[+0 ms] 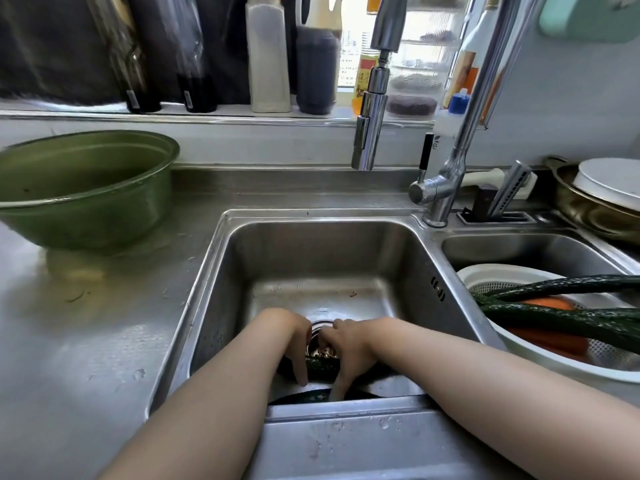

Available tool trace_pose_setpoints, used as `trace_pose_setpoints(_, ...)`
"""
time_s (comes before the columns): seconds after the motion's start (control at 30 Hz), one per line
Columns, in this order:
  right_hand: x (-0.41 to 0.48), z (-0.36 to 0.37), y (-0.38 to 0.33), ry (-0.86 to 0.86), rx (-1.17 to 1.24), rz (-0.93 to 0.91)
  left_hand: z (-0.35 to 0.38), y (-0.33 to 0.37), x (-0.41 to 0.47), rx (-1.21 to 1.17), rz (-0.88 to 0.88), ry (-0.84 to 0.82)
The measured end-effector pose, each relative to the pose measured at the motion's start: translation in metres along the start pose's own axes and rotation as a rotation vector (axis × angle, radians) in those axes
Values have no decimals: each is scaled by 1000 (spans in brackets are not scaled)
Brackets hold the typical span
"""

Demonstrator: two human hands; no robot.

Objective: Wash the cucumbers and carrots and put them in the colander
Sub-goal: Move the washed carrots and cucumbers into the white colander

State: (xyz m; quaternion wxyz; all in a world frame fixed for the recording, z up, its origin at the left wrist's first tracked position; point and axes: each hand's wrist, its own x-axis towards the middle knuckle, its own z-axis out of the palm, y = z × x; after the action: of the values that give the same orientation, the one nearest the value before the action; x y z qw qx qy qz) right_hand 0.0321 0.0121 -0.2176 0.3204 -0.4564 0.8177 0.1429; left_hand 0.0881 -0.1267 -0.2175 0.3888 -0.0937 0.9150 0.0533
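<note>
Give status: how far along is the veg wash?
Done: two cucumbers and carrots lie in the white colander. In hand: left hand and right hand grip a cucumber by the sink drain. Left: a second cucumber by the front wall.

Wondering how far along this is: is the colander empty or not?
Not empty: cucumbers and carrots already lie in the colander.

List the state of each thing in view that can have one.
left hand: holds the cucumber
right hand: holds the same cucumber
cucumber: low in the sink, by the drain
colander: holds cucumbers and carrots
tap: no water seen running
green bowl: upright on the counter
</note>
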Motion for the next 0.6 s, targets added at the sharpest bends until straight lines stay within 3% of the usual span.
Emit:
trace_pose_setpoints(0.23,1,4,-9,-42,-24,-94,9,7,4,0,49,-89)
trace_pose_setpoints(0.37,7,11,-11,-97,-148,-118,14,16,5,128,28,-133)
trace_pose_setpoints(0.6,13,-6,4,90,-142,-65,7,2,3,-92,47,25)
